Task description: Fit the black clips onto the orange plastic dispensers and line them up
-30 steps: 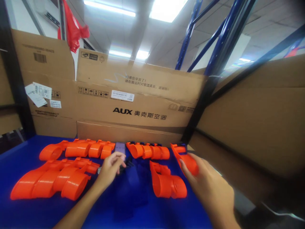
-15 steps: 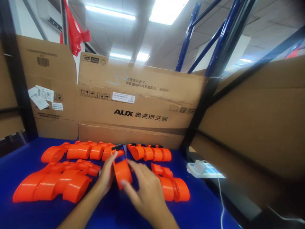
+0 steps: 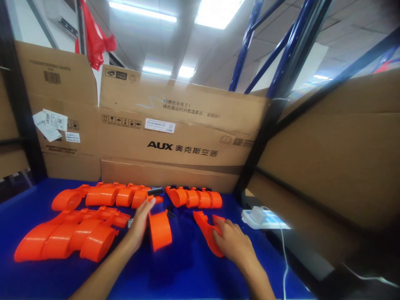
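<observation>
At a blue bench (image 3: 187,275), a worker's left hand (image 3: 139,225) grips one orange part (image 3: 160,229) standing near the centre, while the right hand (image 3: 231,243) closes on another orange part (image 3: 208,231) at 3 o'clock of it. More parts line up at 12 o'clock (image 3: 193,198) and 9 o'clock (image 3: 68,237). The step looks like gathering pieces — mating the two likely calls for bringing them together, edges aligned.
</observation>
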{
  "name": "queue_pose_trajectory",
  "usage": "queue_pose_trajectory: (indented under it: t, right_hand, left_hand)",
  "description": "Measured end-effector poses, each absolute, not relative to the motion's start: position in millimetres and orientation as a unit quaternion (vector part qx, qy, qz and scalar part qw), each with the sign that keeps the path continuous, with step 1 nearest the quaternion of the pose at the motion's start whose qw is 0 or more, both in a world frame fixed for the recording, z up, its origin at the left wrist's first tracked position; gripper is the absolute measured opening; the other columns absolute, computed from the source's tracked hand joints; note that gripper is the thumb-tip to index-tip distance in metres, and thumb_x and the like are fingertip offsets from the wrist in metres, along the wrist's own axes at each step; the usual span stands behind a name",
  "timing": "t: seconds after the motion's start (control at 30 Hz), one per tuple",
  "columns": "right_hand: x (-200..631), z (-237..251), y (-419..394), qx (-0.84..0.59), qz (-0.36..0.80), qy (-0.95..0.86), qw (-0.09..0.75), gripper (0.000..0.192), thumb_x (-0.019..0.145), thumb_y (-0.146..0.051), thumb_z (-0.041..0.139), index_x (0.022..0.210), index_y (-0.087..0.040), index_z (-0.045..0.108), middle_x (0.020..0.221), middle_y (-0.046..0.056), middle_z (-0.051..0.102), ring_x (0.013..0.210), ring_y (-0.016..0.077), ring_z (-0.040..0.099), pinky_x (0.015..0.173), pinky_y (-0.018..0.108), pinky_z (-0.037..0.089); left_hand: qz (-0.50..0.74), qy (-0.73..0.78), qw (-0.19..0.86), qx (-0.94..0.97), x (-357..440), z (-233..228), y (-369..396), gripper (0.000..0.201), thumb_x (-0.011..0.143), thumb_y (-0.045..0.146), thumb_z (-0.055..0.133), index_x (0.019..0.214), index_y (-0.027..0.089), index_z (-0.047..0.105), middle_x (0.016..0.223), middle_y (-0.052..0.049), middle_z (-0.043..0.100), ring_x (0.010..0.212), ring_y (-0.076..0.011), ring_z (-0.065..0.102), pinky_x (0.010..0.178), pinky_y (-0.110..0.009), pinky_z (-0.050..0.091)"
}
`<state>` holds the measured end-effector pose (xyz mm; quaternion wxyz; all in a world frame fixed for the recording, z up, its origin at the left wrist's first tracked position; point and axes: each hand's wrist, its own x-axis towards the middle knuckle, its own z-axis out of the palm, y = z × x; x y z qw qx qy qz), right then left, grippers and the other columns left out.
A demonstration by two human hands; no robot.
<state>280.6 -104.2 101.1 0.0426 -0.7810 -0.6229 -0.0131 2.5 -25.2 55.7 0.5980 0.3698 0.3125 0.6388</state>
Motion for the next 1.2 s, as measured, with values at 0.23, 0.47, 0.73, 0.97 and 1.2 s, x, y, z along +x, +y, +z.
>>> queue_pose_trajectory:
  t: [0.23,0.47,0.73,0.97,1.2]
  right_hand:
    - [292,103,-108,-0.791,-0.047,-0.609,0.045,0.039,0.094,-0.016,0.031,0.114,-0.018,0.064,0.111,0.016,0.069,0.102,0.0316,0.065,0.078,0.040,0.048]
    - [289,103,-106,-0.800,-0.063,-0.595,0.044,0.035,0.095,-0.024,0.037,0.115,-0.018,0.065,0.117,0.018,0.066,0.110,0.0338,0.061,0.082,0.043,0.049]
    - [282,94,-105,-0.777,-0.069,-0.618,0.103,0.060,0.089,-0.061,0.049,0.134,-0.023,0.055,0.145,0.017,0.047,0.131,0.0410,0.044,0.090,0.060,0.046]
    - [270,105,-97,-0.677,-0.141,-0.672,0.266,0.046,0.094,-0.054,0.049,0.123,-0.022,0.061,0.141,0.015,0.053,0.136,0.0356,0.042,0.113,0.063,0.022]
    - [196,121,-66,-0.463,0.080,-0.784,0.406,0.034,0.092,-0.034,0.059,0.124,-0.023,0.060,0.124,0.010,0.066,0.114,0.0255,0.061,0.100,0.041,0.047]
  left_hand:
    - [0.624,0.304,0.611,0.380,2,59,-29,0.041,0.072,0.050,0.078,0.098,0.018,0.074,0.108,-0.008,0.076,0.101,-0.0281,0.070,0.087,-0.037,0.054]
    - [0.619,0.310,0.606,0.392,1,56,-28,0.042,0.074,0.051,0.077,0.099,0.018,0.074,0.106,-0.008,0.076,0.101,-0.0282,0.069,0.089,-0.037,0.052]
    - [0.622,0.340,0.584,0.396,1,65,-37,0.037,0.072,0.050,0.078,0.090,0.019,0.075,0.093,-0.006,0.077,0.096,-0.0265,0.069,0.087,-0.034,0.053]
    - [0.607,0.318,0.605,0.406,2,64,-38,0.041,0.072,0.050,0.078,0.099,0.018,0.075,0.100,-0.007,0.077,0.100,-0.0293,0.070,0.090,-0.038,0.053]
    - [0.617,0.333,0.596,0.392,1,59,-35,0.046,0.071,0.048,0.081,0.106,0.020,0.074,0.117,-0.008,0.074,0.119,-0.0315,0.062,0.107,-0.042,0.042]
